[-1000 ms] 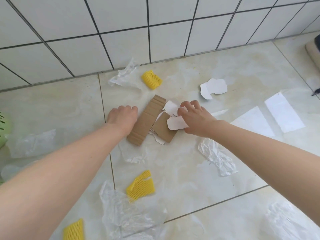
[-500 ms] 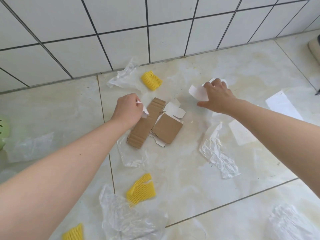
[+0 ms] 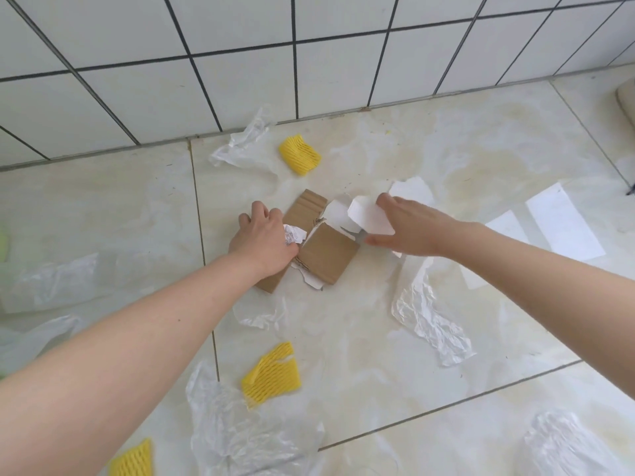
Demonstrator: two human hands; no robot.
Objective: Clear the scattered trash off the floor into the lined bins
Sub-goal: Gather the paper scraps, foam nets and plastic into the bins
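Observation:
Two brown cardboard pieces lie together on the floor, a long strip (image 3: 305, 207) and a squarer piece (image 3: 328, 257), with torn white paper around them. My left hand (image 3: 263, 237) rests over the strip's left side and grips a crumpled printed paper scrap (image 3: 293, 234). My right hand (image 3: 410, 228) hovers just right of the cardboard and holds a white paper piece (image 3: 369, 216) between thumb and fingers. More white paper (image 3: 414, 190) lies behind that hand. No bin is clearly in view.
Yellow foam nets lie near the wall (image 3: 299, 154), below the cardboard (image 3: 271, 372) and at the bottom left (image 3: 132, 460). Clear plastic wrap is scattered at left (image 3: 51, 280), bottom centre (image 3: 240, 434) and right (image 3: 429, 321). White sheets (image 3: 563, 225) lie at right. The tiled wall (image 3: 240, 63) is behind.
My right hand came back left from the far paper, carrying a white piece toward the cardboard. My left hand stays at the strip, still gripping its scrap.

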